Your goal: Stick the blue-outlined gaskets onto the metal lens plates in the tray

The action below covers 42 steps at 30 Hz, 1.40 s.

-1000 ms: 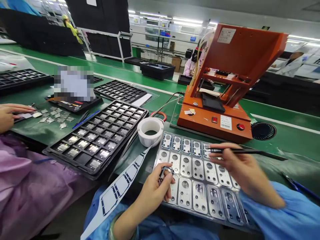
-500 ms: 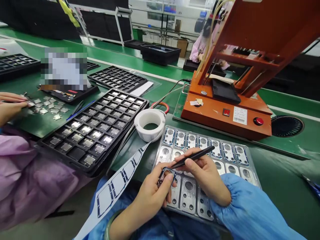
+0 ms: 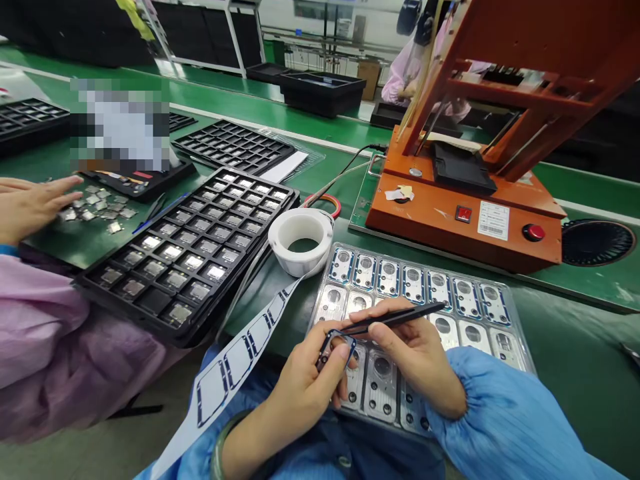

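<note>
My left hand (image 3: 313, 367) pinches a small flat plate with blue edges and a round opening (image 3: 327, 348) between thumb and fingers. Black tweezers (image 3: 400, 316) are gripped in my right hand (image 3: 413, 353), their tips at the plate's upper edge. Under both hands lies a clear plastic tray (image 3: 523, 350) with rows of similar silvery plates, those in the back row edged in blue; my hands hide part of it. To the left, a white roll of adhesive labels (image 3: 299, 243) stands on the bench, and its strip of dark frame-shaped stickers (image 3: 235, 367) runs down past my left forearm.
An orange press machine (image 3: 465, 207) stands behind the tray. Left of the roll is a black tray of small metal parts (image 3: 190, 247). A co-worker's hand (image 3: 35, 203) rests by loose metal pieces (image 3: 103, 207) at far left. Another person sits across the bench.
The view has shifted slightly. The tweezers lie a little flatter across the plate, while both my hands keep their hold. The co-worker's hand at left has spread its fingers over the loose pieces.
</note>
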Available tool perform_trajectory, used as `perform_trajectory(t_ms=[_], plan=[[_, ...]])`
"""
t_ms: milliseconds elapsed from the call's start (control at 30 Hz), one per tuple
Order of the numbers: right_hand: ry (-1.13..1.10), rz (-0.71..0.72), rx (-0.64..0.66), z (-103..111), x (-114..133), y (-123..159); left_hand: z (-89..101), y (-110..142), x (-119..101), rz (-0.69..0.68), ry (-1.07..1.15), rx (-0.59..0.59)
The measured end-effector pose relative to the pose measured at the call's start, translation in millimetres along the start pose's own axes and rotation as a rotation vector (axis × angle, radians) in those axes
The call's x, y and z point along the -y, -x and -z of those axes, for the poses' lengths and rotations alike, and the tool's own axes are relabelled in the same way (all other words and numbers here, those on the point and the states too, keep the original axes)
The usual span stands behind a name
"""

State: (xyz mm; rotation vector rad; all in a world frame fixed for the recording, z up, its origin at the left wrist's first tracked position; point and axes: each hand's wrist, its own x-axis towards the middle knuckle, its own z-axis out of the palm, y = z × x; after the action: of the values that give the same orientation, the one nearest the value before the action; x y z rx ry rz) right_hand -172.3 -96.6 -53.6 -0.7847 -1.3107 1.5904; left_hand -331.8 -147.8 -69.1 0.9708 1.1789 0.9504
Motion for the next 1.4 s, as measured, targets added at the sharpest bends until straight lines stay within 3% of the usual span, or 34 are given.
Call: perform_trajectory(t_ms=[1100, 1400], plan=[[0.102, -0.007, -0.025, 0.7, 1.6, 4.6, 1.5, 2.0, 3.4, -0.008, -0.023, 0.014], [-0.044, -0.126, -0.075, -1.3, 4.1, 0.6, 3.0, 0.7, -0.2, 0.026, -0.035, 0.052]])
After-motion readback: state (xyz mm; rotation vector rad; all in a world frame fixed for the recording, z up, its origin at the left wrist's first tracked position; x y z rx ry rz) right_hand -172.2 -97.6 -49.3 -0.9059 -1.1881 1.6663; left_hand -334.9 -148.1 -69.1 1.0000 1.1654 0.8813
